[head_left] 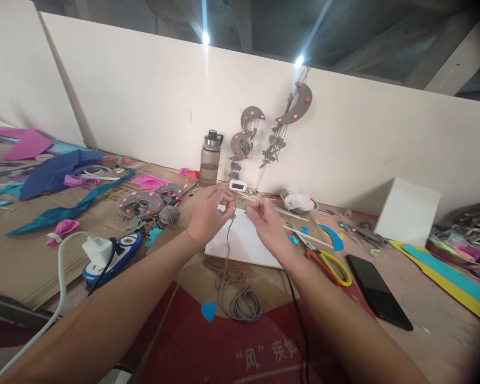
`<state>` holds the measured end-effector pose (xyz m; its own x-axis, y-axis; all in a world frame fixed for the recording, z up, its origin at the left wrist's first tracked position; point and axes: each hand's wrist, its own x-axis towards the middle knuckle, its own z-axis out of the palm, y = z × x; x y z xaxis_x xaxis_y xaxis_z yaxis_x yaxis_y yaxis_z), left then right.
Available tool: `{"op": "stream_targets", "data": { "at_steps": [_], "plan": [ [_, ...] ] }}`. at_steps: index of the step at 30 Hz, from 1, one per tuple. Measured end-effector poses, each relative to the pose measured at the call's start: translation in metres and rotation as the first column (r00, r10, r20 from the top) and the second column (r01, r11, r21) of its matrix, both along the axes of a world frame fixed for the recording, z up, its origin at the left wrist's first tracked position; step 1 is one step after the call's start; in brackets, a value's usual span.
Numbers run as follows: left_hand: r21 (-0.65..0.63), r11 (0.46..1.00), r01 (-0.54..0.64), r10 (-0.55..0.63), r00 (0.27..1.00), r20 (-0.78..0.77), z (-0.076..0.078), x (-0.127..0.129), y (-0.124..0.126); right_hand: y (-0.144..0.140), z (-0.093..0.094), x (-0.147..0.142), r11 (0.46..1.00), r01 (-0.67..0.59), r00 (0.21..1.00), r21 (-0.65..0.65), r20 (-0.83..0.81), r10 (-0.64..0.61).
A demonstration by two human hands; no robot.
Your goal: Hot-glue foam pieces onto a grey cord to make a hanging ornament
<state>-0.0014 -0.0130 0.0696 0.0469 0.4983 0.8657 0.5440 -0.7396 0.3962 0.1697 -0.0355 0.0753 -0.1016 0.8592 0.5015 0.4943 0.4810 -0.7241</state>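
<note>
We hold a grey cord (229, 234) at centre frame, over a white sheet (246, 242).

Our left hand (208, 213) pinches the cord's top end; our right hand (269, 224) is narrowed beside it, though whether it grips we cannot tell. The cord trails into a loose coil (240, 298) below, which could snag or knot if pulled. Scissors (328, 261) lie just right.

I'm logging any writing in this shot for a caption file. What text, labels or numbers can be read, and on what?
"风" 疾如: pale characters on the red sheet at the near table edge, cut off on the right by the person's arm.
Small white digital display by the wall: digits too small to read.
Water bottle, black phone: no legible marking.
</note>
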Motion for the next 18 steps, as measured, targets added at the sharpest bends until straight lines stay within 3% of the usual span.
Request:
{"op": "stream_targets", "data": {
  "at_steps": [3,6,9,12,18],
  "plan": [
    [0.026,1.000,0.001,0.000,0.999,-0.047,0.000,0.000,-0.001,-0.002,0.002,-0.026,0.964,-0.215,0.937,-0.153,-0.311,0.160],
    [-0.063,0.998,0.022,-0.021,0.999,0.026,0.001,0.002,-0.003,0.002,-0.001,-0.035,0.955,-0.225,0.904,-0.195,-0.409,0.129],
    [-0.223,0.972,0.071,-0.031,0.984,0.176,0.003,0.006,-0.006,0.005,-0.001,-0.033,0.990,-0.090,0.950,-0.108,-0.309,0.052],
    [-0.351,0.914,0.201,-0.085,0.944,0.319,0.004,0.008,-0.006,0.003,0.003,-0.028,0.999,0.021,0.988,0.028,-0.152,-0.016],
    [-0.432,0.830,0.354,-0.138,0.880,0.455,0.000,0.011,-0.001,-0.001,0.006,-0.023,0.990,0.075,0.995,0.116,-0.069,-0.068]
  ]
}}
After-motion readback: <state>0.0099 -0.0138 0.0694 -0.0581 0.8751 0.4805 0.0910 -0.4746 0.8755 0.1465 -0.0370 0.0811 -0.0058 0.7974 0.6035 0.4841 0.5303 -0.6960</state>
